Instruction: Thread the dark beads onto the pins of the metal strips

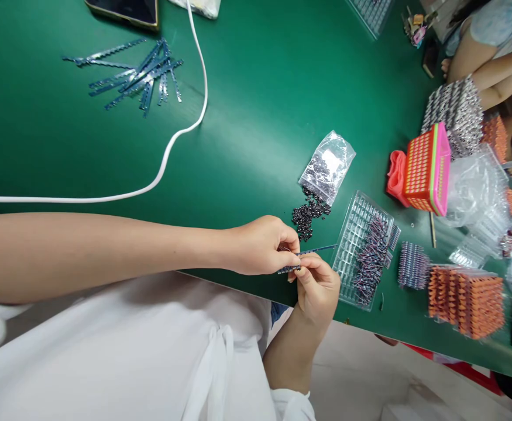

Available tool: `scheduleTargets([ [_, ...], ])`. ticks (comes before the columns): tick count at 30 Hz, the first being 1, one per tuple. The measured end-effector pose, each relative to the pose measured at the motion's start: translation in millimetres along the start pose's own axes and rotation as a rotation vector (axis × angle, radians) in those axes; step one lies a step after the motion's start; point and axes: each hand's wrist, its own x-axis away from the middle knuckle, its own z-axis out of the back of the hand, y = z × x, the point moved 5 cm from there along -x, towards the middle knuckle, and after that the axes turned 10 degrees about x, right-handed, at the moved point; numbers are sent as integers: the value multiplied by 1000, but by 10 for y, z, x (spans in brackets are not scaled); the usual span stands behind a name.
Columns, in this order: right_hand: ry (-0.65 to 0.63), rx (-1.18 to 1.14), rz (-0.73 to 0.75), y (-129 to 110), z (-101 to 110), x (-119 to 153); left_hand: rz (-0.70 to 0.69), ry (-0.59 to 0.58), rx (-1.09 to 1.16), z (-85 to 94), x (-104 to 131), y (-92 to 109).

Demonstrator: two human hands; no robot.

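The left hand and right hand are pinching a thin dark-blue strip, probably steadying it, near shiny, round black beads.

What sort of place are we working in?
Probably a small-parts assembly workshop: the green worktable bears a heap of tiny dark pieces by a plastic bag, a clear compartmented tray and stacked orange parts.
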Motion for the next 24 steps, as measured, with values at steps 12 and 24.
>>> scheduleTargets([
  [12, 21, 40, -4, 22, 0, 8, 2, -2, 20, -16, 2, -29],
  [24, 144, -60, 5, 4, -33, -20, -52, 60, -10, 61, -23, -8],
])
